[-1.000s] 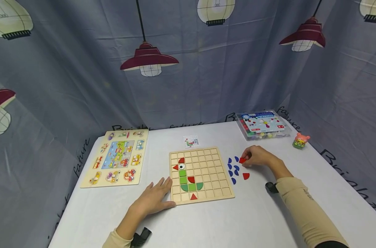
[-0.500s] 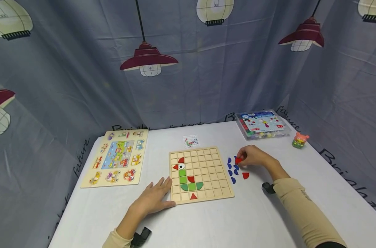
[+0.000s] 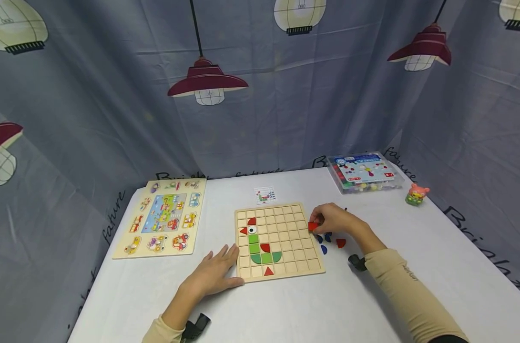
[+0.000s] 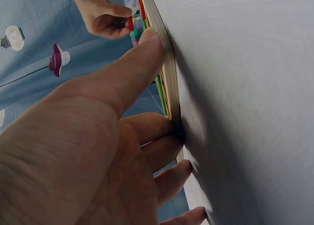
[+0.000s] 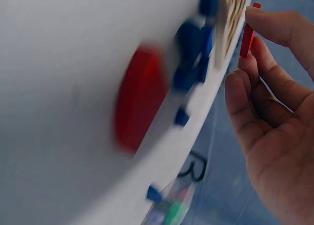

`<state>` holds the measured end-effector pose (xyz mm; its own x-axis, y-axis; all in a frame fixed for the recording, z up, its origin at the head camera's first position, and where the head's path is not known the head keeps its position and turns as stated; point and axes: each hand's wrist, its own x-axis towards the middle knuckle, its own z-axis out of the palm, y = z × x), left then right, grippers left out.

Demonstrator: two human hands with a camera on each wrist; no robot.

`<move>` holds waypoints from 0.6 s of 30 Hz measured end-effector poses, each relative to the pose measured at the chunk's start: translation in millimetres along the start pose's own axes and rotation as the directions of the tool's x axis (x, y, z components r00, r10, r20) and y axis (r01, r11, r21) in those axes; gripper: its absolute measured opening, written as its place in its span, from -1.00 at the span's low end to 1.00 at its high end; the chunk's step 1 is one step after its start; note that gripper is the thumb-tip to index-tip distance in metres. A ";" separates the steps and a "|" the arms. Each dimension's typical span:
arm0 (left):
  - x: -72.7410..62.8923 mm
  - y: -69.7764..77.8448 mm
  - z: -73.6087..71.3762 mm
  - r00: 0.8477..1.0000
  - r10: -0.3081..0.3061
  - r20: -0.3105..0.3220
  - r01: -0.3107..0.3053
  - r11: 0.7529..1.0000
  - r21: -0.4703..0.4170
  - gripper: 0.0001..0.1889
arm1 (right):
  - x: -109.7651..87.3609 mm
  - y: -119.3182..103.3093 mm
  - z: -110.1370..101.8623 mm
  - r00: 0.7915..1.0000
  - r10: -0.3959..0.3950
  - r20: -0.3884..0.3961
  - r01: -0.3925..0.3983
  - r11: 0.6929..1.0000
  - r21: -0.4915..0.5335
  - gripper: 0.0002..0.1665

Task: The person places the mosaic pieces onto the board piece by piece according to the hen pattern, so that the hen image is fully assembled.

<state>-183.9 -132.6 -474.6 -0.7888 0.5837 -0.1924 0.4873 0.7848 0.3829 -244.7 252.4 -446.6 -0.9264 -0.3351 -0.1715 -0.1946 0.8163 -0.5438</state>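
Note:
In the head view a square wooden grid board (image 3: 291, 236) lies on the table, bearing red, green and eye-marked pieces in some cells. My left hand (image 3: 214, 272) rests against its left edge, thumb at the lower corner and fingers extended. My right hand (image 3: 333, 219) pinches a red piece (image 5: 248, 38) between thumb and fingertips, at the board's right edge. Beneath that hand are several blue pieces (image 3: 323, 249), partly hidden. A red quarter-round piece (image 3: 341, 243) lies beside them; it looks large and blurred in the right wrist view.
Behind the board lies a small picture card (image 3: 265, 195). A wooden picture puzzle (image 3: 154, 250) is at the left. A clear plastic box (image 3: 364, 176) stands at the back right, with a small pink-topped figurine (image 3: 416, 194) beside it.
My right hand has carried the red piece leftward from beyond the blue pieces to the board's right edge. The left hand has stayed where it was.

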 end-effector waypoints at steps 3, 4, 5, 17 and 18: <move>0.5 -0.8 0.8 1.000 0.001 0.000 -0.001 1.000 0.006 -0.08 | 4.3 -14.0 7.3 1.000 -0.027 0.013 0.027 1.000 -0.001 -0.74; 0.6 -1.1 0.9 1.000 0.001 0.000 -0.001 1.000 0.009 -0.08 | 6.0 -19.2 10.2 0.999 -0.032 0.020 0.032 0.999 -0.004 -0.74; 0.6 -1.4 1.0 1.000 0.002 -0.001 -0.002 1.000 0.008 -0.08 | 7.7 -24.6 12.9 0.999 -0.042 0.028 0.042 0.999 -0.012 -0.75; -0.6 -1.0 -0.7 1.000 0.004 0.005 -0.004 1.000 0.010 -0.09 | 25.7 -80.2 44.6 0.983 -0.108 0.151 0.112 0.994 -0.018 -0.75; -0.9 -0.9 -1.0 1.000 0.005 0.005 -0.005 1.000 0.009 -0.09 | 26.9 -82.4 46.5 0.982 -0.105 0.157 0.110 0.994 -0.023 -0.75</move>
<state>-184.1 -134.1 -473.9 -0.7845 0.5884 -0.1955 0.4945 0.7840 0.3752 -238.6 154.2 -444.6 -0.8387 -0.4886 -0.2403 -0.3024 0.7850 -0.5407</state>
